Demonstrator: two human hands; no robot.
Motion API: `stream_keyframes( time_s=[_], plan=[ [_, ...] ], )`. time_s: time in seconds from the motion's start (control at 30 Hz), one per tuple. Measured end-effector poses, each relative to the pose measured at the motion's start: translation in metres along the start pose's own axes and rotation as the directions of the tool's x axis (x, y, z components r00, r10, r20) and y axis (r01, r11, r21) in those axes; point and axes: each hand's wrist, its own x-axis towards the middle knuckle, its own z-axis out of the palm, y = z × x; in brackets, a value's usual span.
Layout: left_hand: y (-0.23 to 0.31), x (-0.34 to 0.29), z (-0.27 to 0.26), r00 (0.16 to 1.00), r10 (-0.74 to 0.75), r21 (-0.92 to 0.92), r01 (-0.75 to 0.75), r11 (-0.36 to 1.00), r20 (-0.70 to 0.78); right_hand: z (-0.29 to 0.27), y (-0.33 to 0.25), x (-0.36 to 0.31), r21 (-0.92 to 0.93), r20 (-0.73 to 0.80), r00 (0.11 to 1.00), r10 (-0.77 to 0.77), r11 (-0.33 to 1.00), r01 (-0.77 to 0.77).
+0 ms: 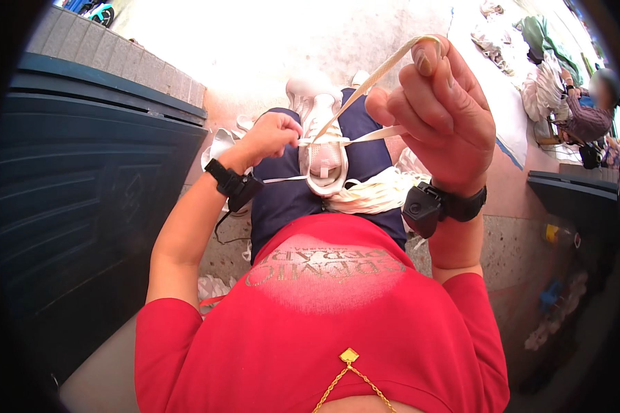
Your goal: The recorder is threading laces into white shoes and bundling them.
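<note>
A white sneaker rests on my lap between my thighs, its toe pointing away from me. My right hand is raised to the right of it, pinching a cream shoelace that runs taut down to the eyelets. A second stretch of lace passes from the shoe toward that hand's lower fingers. My left hand is closed at the shoe's left side, by the lace crossing there; what its fingertips grip is partly hidden. A bundle of loose cream laces lies on my right thigh.
At the left stands a dark blue metal door. More white shoes sit beyond my left knee. At the far right another person sits by piles of white items. A bottle lies on the ground at right, near a dark panel.
</note>
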Motion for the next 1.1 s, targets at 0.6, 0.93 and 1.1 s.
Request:
stream_keyframes(
  time_s=[0.6,0.93,1.1],
  plan=[
    [0.042,-0.042,-0.053,0.891,0.292,-0.588,-0.449,0.673,-0.346,-0.159,-0.022,-0.083,0.421,-0.728,0.67,0.145,0.866,0.27],
    [-0.035,-0.016,-0.029,0.942,0.047,-0.026,-0.059,0.998,-0.332,-0.105,0.118,-0.129,-0.739,-0.582,0.776,0.241,0.241,-0.629],
    [-0.035,-0.02,0.031,0.985,0.056,-0.009,-0.058,0.998,-0.161,-0.101,0.145,-0.133,-0.833,-0.498,0.863,0.091,-0.327,-0.446]
  ],
)
